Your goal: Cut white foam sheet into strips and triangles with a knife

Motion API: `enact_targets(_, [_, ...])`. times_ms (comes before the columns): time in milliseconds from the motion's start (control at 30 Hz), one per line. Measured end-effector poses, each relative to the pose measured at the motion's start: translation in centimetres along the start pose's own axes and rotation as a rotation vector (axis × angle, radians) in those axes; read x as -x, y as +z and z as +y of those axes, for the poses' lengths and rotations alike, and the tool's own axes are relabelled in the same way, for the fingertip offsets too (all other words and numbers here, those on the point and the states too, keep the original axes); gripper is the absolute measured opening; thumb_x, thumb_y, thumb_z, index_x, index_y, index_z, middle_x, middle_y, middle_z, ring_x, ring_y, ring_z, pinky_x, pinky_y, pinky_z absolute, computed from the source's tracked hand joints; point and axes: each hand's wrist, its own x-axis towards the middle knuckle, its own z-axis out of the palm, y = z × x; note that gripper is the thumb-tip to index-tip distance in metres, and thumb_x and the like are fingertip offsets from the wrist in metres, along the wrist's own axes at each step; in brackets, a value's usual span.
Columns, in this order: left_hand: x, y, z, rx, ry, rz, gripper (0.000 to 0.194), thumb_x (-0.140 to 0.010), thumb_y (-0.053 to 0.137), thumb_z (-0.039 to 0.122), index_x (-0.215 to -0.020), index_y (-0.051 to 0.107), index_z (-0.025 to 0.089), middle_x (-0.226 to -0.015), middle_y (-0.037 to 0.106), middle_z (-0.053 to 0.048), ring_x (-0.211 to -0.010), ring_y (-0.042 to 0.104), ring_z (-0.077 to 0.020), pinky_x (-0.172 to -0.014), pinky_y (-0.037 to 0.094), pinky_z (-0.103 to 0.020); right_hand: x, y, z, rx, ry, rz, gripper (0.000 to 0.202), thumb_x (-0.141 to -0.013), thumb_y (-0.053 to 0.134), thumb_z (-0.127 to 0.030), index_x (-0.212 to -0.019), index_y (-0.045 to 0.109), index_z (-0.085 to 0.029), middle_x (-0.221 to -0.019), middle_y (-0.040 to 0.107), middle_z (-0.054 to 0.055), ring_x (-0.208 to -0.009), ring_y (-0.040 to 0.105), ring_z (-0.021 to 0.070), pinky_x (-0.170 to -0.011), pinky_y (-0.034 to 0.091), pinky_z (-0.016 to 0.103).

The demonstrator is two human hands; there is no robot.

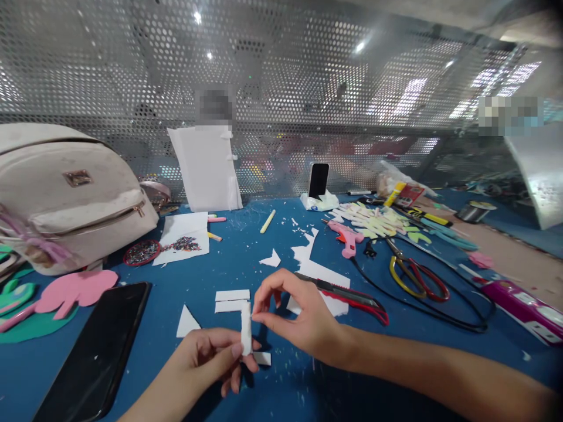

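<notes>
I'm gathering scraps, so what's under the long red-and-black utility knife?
Angular white paper-like scrap shows on both sides of the knife; flat blue tabletop surrounds its rear end. Directly beneath is covered, so one piece or two can't be told.

This looks like a craft workshop. The blue table (237, 252) has a pink glue gun (348, 239), scissors (403, 258), a cutter (352, 296) and scraps of white paper (303, 253) on it. Behind it is a metal wall (281, 88) full of little holes.
</notes>
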Motion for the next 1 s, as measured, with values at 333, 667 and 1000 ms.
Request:
enact_targets(333, [0.4,0.7,0.4,0.001,-0.021,-0.009,0.055,-0.085,0.072,0.069,-0.085,0.08,0.015,-0.079,0.075,-0.009,-0.056,0.058,-0.0106,-0.052,0.044,-0.021,0.0,-0.4,0.6,0.195,-0.186,-0.102,0.003,-0.097,0.068,-0.023,-0.098,0.066,-0.022,-0.091,0.073,0.002,-0.079,0.062,0.0156,-0.075,0.05,0.029])
enact_targets(667, [0.6,0.6,0.8,-0.047,-0.065,-0.031,0.054,-0.084,0.072,0.068,-0.081,0.075,0.014,-0.069,0.07,-0.004,-0.054,0.059,-0.0105,-0.052,0.044,-0.02,-0.1,-0.5,0.6,0.248,-0.252,-0.175,0.002,-0.101,0.062,-0.023,-0.1,0.064,-0.022,-0.091,0.073,0.003,-0.081,0.062,0.0165,-0.075,0.048,0.03])
enact_targets(1000, [1.2,1.4,2.2,-0.152,-0.126,-0.027,0.042,-0.086,0.071,0.057,-0.077,0.061,0.017,-0.067,0.065,0.0,-0.054,0.058,-0.0105,-0.051,0.045,-0.021,0.1,-0.2,0.6,0.194,-0.257,-0.233,0.004,-0.102,0.059,-0.02,-0.101,0.063,-0.02,-0.095,0.071,0.005,-0.086,0.062,0.0163,-0.079,0.05,0.028])
